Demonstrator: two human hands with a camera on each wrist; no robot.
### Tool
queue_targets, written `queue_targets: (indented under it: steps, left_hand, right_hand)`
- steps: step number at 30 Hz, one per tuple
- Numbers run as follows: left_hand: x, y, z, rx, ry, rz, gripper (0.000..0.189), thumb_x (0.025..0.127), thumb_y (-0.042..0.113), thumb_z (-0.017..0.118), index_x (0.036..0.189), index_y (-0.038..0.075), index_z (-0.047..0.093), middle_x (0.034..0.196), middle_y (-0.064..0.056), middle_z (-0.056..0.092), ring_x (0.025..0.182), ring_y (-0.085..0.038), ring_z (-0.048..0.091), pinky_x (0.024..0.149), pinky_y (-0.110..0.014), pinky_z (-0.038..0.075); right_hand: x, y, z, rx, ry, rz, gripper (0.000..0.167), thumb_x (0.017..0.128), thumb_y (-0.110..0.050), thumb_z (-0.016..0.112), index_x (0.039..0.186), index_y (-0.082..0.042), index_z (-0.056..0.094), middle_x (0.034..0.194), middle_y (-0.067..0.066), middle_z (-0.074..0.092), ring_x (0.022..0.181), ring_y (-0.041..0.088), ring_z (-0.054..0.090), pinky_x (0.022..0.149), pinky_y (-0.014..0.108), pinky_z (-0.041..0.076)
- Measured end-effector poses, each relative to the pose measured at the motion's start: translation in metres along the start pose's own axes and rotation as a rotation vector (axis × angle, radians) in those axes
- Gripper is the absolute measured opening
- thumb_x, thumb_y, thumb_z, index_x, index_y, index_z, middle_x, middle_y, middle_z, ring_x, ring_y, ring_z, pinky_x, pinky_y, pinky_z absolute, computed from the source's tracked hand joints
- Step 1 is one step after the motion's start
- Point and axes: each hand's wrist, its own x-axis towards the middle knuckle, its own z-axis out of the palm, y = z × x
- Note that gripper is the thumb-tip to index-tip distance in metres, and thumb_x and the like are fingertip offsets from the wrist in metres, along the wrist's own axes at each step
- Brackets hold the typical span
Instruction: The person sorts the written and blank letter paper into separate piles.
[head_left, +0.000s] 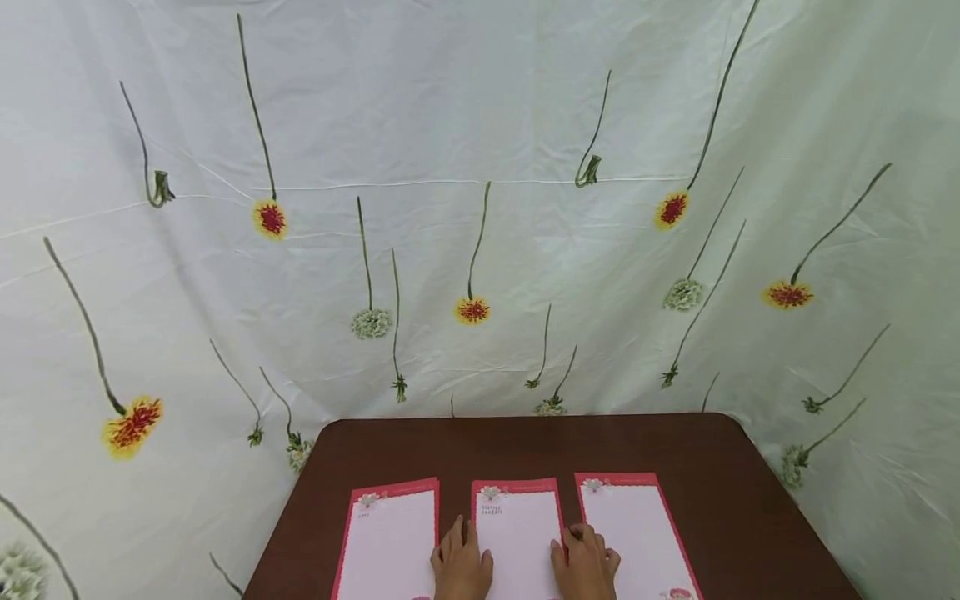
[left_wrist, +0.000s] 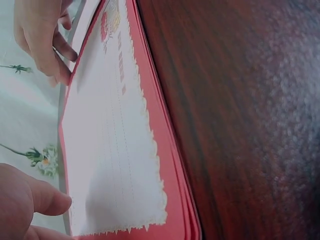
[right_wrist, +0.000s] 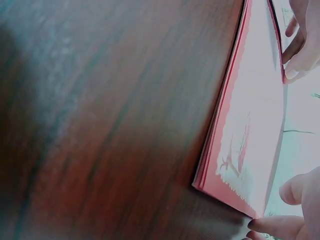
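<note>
A stack of red-bordered letter paper (head_left: 517, 533) lies on the table between my two hands, with a flower print and small writing at its top left. My left hand (head_left: 461, 567) rests along its left edge, over the gap to the left paper. On the other side, my right hand (head_left: 585, 567) touches the right edge. In the left wrist view, the left thumb (left_wrist: 55, 200) lies at the stack's edge. The right wrist view shows right fingertips (right_wrist: 257, 223) at a corner of the stack. Several layers show along its side.
Similar red-bordered papers lie to the left (head_left: 390, 542) and right (head_left: 633, 533), the right one partly under the right hand's side. All lie on a dark brown table (head_left: 525, 446) with rounded far corners. Behind it hangs a white flower-printed cloth (head_left: 450, 108).
</note>
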Motion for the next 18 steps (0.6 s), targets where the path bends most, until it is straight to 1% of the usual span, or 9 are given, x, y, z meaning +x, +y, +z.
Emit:
queue_targets:
  steps: [4, 7, 10, 12, 14, 16, 18]
  left_hand:
    - [-0.001, 0.001, 0.000, -0.007, 0.015, 0.014, 0.056, 0.092, 0.016, 0.073, 0.138, -0.012, 0.058, 0.152, -0.030, 0.046, 0.140, -0.051, 0.041, 0.111, -0.074, 0.025]
    - [-0.002, 0.001, 0.000, -0.016, 0.048, 0.030, 0.052, 0.092, 0.014, 0.072, 0.137, -0.008, 0.060, 0.148, -0.028, 0.048, 0.137, -0.049, 0.043, 0.109, -0.073, 0.027]
    - [-0.003, 0.000, 0.001, -0.022, 0.103, 0.054, 0.048, 0.091, 0.010, 0.071, 0.136, -0.003, 0.062, 0.133, -0.021, 0.054, 0.124, -0.042, 0.046, 0.101, -0.067, 0.033]
    - [-0.004, -0.001, 0.001, -0.017, 0.144, 0.074, 0.047, 0.091, 0.008, 0.071, 0.136, 0.000, 0.063, 0.119, -0.016, 0.055, 0.113, -0.037, 0.047, 0.093, -0.061, 0.036]
    - [-0.004, -0.001, 0.000, -0.014, 0.176, 0.093, 0.046, 0.090, 0.006, 0.072, 0.135, 0.002, 0.064, 0.108, -0.013, 0.056, 0.103, -0.035, 0.049, 0.084, -0.056, 0.037]
    - [-0.004, -0.001, -0.002, -0.010, 0.182, 0.104, 0.045, 0.090, 0.005, 0.071, 0.135, 0.003, 0.064, 0.104, -0.012, 0.058, 0.099, -0.035, 0.052, 0.081, -0.053, 0.038]
    - [-0.003, -0.002, -0.006, -0.013, 0.171, 0.106, 0.045, 0.090, 0.004, 0.070, 0.135, 0.003, 0.065, 0.103, -0.013, 0.062, 0.098, -0.036, 0.056, 0.079, -0.053, 0.039]
  right_hand:
    - [0.000, 0.000, 0.000, 0.021, 0.027, -0.008, 0.034, 0.094, -0.025, 0.074, 0.113, 0.003, 0.079, 0.116, 0.014, 0.067, 0.108, 0.037, 0.061, 0.086, 0.062, 0.035]
    - [-0.001, 0.000, -0.001, 0.035, 0.050, -0.017, 0.031, 0.093, -0.023, 0.074, 0.111, 0.002, 0.079, 0.115, 0.013, 0.068, 0.106, 0.036, 0.062, 0.085, 0.061, 0.035]
    - [0.000, -0.002, -0.003, 0.049, 0.065, -0.018, 0.028, 0.093, -0.021, 0.074, 0.111, -0.001, 0.080, 0.113, 0.012, 0.069, 0.104, 0.035, 0.062, 0.084, 0.060, 0.035]
    - [0.001, -0.004, -0.004, 0.055, 0.072, -0.023, 0.025, 0.092, -0.019, 0.075, 0.111, -0.003, 0.080, 0.110, 0.012, 0.071, 0.101, 0.035, 0.064, 0.083, 0.060, 0.035]
    - [0.002, -0.006, -0.006, 0.074, 0.074, -0.023, 0.024, 0.092, -0.016, 0.076, 0.113, -0.005, 0.079, 0.107, 0.011, 0.074, 0.100, 0.035, 0.066, 0.083, 0.058, 0.035]
    - [0.002, -0.008, -0.007, 0.092, 0.069, -0.024, 0.024, 0.091, -0.012, 0.076, 0.114, -0.006, 0.078, 0.101, 0.009, 0.076, 0.097, 0.034, 0.068, 0.081, 0.057, 0.035]
    - [0.002, -0.010, -0.009, 0.117, 0.063, -0.027, 0.025, 0.091, -0.009, 0.075, 0.116, -0.007, 0.077, 0.094, 0.007, 0.076, 0.093, 0.032, 0.070, 0.079, 0.055, 0.035]
